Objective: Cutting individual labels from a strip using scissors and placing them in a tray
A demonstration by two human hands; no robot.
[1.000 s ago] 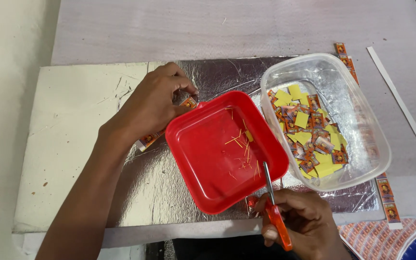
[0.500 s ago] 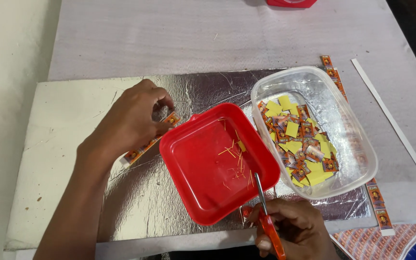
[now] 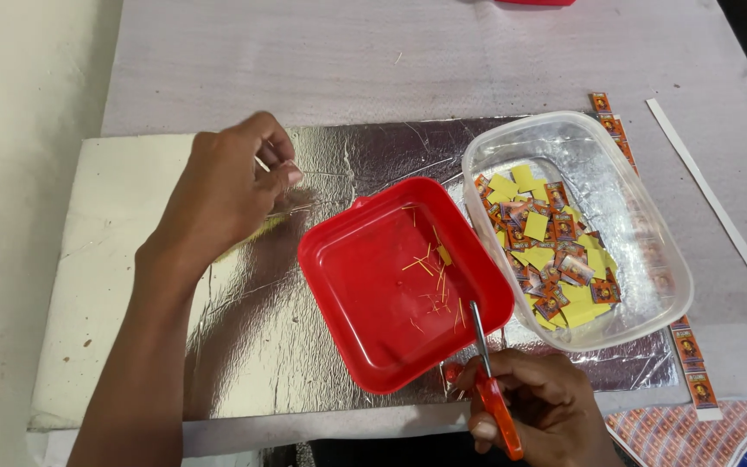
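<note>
Here I see the silver foil sheet (image 3: 287,346) across the table, a clear tub (image 3: 650,251) of cut labels at 3 o'clock, a red lid (image 3: 373,294) at centre. My left hand (image 3: 226,186) pinches a thin strip at 10 o'clock; my right hand (image 3: 538,411) grips red scissors (image 3: 494,398) at 6 o'clock.

Grey textured tabletop (image 3: 443,60), pale plain wall (image 3: 19,173) along left, even soft light.

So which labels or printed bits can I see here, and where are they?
Cut labels: small yellow and orange-printed squares, heaped in the clear tub.
Label strip: narrow orange printed strip on the table, passing under the tub's right side.
Patterned sheet: orange, bottom right corner.
</note>
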